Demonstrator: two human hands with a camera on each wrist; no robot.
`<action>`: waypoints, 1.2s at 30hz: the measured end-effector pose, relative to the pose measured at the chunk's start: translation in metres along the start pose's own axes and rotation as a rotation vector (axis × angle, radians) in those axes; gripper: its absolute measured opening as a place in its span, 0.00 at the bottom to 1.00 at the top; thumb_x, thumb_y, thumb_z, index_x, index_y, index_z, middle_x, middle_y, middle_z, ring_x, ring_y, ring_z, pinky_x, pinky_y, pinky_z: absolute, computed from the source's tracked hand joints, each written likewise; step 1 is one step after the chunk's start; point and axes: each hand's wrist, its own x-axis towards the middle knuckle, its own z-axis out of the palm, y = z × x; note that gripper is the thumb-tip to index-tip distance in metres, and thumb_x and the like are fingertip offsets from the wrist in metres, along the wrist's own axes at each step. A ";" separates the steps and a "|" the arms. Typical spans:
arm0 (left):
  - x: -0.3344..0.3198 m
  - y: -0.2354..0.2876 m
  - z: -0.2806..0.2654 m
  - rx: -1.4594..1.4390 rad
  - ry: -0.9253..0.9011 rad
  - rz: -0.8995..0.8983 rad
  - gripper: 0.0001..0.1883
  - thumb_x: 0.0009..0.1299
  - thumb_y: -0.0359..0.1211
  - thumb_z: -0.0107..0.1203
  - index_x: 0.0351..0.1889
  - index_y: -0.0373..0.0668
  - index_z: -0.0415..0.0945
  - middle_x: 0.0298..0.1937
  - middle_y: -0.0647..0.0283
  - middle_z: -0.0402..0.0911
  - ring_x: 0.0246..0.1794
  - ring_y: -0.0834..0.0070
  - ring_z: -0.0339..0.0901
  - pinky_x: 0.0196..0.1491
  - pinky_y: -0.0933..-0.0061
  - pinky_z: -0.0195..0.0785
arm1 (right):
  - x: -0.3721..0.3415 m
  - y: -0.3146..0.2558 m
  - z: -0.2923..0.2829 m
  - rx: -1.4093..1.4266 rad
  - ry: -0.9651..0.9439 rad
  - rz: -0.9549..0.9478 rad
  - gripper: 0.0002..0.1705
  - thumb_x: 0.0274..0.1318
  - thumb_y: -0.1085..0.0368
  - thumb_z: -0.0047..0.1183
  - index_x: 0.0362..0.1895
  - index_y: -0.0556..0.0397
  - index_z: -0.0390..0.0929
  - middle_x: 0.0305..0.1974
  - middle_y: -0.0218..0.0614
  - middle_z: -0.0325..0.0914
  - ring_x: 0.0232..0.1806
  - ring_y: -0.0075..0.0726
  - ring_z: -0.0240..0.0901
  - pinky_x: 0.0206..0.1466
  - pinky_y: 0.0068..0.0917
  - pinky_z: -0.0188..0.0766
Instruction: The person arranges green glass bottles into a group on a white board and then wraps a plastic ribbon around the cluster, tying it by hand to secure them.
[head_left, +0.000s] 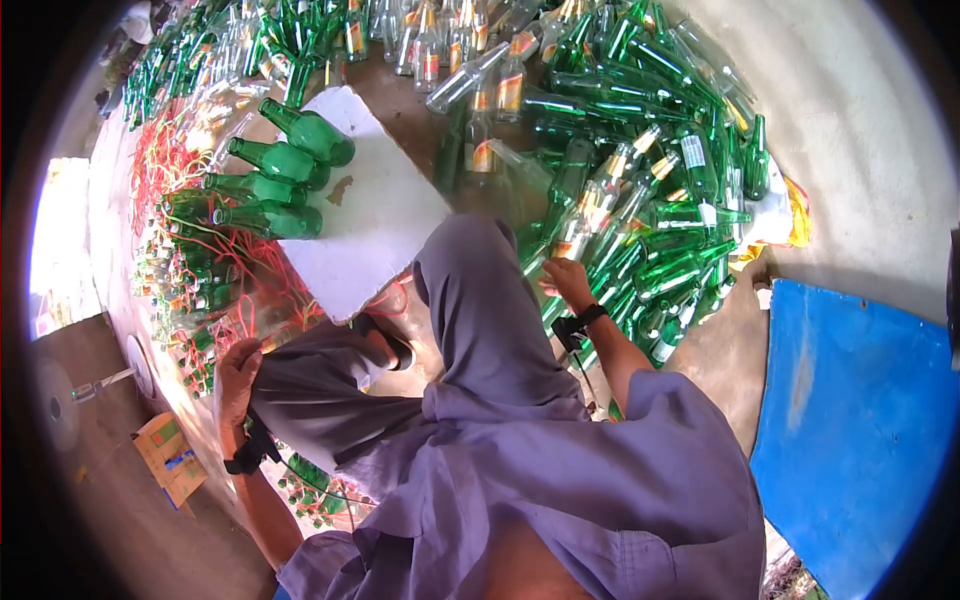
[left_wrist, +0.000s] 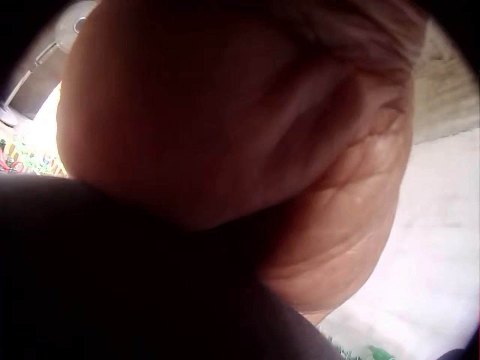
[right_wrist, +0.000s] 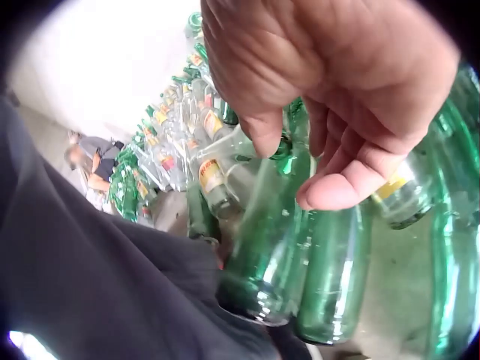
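Observation:
My right hand [head_left: 570,282] is over the near left side of a pile of green and clear glass bottles. In the right wrist view its thumb and loosely curved fingers stand apart above a green glass bottle [right_wrist: 259,262], its neck between them. Beside that lies a second green bottle [right_wrist: 334,274], its base towards the camera. My left hand [head_left: 238,378] rests at the left knee, holding nothing; the palm fills most of the left wrist view. Several round-bodied green bottles [head_left: 268,220] lie side by side on a pale board [head_left: 385,215] ahead of the legs.
Many more bottles [head_left: 430,50] cover the floor ahead. Red netting [head_left: 165,150] lies left around further bottles. A blue panel [head_left: 850,420] stands at the right, a cardboard box [head_left: 170,460] at the left. Another person [right_wrist: 97,161] sits farther off.

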 end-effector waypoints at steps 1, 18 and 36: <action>-0.002 0.001 0.003 -0.064 0.003 -0.009 0.17 0.71 0.34 0.60 0.54 0.35 0.77 0.48 0.66 0.81 0.47 0.81 0.75 0.54 0.79 0.66 | 0.005 -0.012 0.007 0.044 0.034 -0.005 0.25 0.61 0.55 0.57 0.54 0.62 0.76 0.42 0.39 0.80 0.39 0.36 0.82 0.36 0.27 0.78; -0.015 0.012 0.014 -0.094 0.046 0.030 0.18 0.69 0.36 0.58 0.51 0.31 0.77 0.42 0.64 0.83 0.42 0.81 0.75 0.49 0.78 0.67 | 0.067 -0.033 0.021 -0.751 0.461 -0.221 0.27 0.47 0.51 0.57 0.25 0.71 0.79 0.29 0.67 0.78 0.38 0.69 0.79 0.45 0.52 0.73; -0.018 0.029 0.015 -0.092 0.124 0.081 0.16 0.70 0.35 0.57 0.47 0.29 0.78 0.36 0.66 0.81 0.35 0.79 0.74 0.41 0.75 0.68 | 0.090 -0.077 -0.063 -0.164 0.198 -0.557 0.12 0.62 0.57 0.52 0.34 0.52 0.71 0.21 0.30 0.71 0.13 0.20 0.56 0.13 0.20 0.52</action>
